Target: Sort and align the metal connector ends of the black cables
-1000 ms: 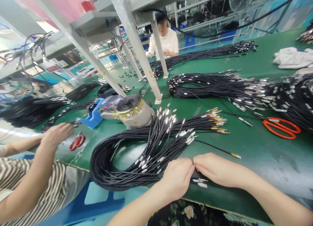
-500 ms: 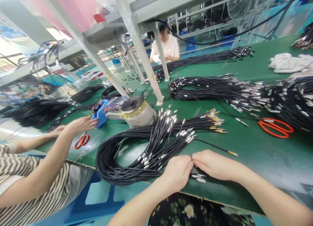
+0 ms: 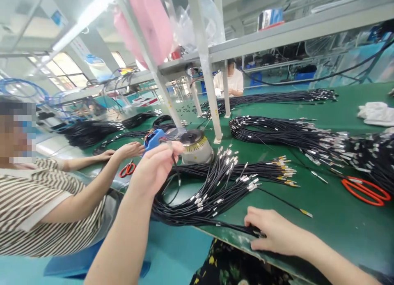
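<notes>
My left hand [image 3: 154, 166] is raised over the left end of the cable bundle, its fingers pinched together. A thin black cable [image 3: 179, 182] hangs down from those fingers and curves toward the bundle. At the table's near edge, my right hand [image 3: 271, 231] has its fingers closed around the ends of several black cables [image 3: 227, 226]. The large looped bundle of black cables [image 3: 184, 213] lies between my hands, with white tags and metal tips. A single cable with a yellow-and-white tip [image 3: 306, 213] lies beyond my right hand.
A round grey tape dispenser [image 3: 197, 149] stands behind the bundle. Red-handled scissors [image 3: 366, 190] lie at right, another red pair [image 3: 127, 169] at left. A co-worker in a striped shirt [image 3: 52, 194] reaches in from the left. Shelf posts [image 3: 212, 104] rise from the green table [image 3: 332, 240].
My left hand has moved away from my right hand, up and to the left, with a cable in its fingers. My right hand stays near the table edge, on the cable ends. The view has shifted.
</notes>
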A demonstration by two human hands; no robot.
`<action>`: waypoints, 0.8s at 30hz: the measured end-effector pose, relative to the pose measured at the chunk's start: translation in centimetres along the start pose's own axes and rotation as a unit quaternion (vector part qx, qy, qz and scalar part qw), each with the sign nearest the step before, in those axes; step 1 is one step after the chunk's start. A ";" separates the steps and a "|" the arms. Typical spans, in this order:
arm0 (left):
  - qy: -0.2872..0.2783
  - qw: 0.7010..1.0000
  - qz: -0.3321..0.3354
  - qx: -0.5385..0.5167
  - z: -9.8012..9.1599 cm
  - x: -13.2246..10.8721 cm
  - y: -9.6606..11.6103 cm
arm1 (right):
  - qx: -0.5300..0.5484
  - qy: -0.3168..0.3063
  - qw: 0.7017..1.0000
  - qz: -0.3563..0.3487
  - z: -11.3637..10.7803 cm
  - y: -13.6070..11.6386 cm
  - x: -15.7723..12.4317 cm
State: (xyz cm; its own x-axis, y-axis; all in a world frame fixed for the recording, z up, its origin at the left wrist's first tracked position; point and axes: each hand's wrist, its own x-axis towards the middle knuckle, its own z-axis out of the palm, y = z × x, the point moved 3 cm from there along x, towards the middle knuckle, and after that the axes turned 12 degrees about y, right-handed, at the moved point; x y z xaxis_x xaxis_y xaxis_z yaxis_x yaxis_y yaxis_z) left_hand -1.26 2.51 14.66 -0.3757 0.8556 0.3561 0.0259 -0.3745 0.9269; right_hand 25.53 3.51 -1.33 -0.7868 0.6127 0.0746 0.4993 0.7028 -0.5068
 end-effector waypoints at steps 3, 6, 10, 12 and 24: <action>0.037 0.999 -0.007 0.005 -1.6 0.6 0.9 | -0.034 0.024 0.999 -0.013 0.6 -0.1 0.0; 0.025 0.999 -0.032 0.012 -1.9 1.1 0.9 | -0.064 0.043 0.996 -0.034 0.8 -0.1 0.2; -0.028 0.998 -0.041 0.034 0.7 1.9 -1.5 | -0.162 0.058 0.984 -0.053 0.2 -0.3 1.5; -0.055 0.994 -0.021 0.087 2.9 2.1 -3.7 | -0.224 0.068 0.970 -0.065 -0.6 -0.6 2.6; -0.190 0.735 0.161 0.631 3.1 -7.8 -10.2 | -0.186 0.186 0.961 -0.089 0.7 1.6 3.6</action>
State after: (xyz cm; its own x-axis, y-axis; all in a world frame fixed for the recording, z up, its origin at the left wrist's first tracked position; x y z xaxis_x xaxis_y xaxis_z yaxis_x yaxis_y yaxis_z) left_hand 4.30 0.81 2.81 0.1168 0.9230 0.3668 0.9851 -0.1545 0.0753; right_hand 23.26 6.59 -2.44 -0.7218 0.5091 0.4689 0.5189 0.8464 -0.1202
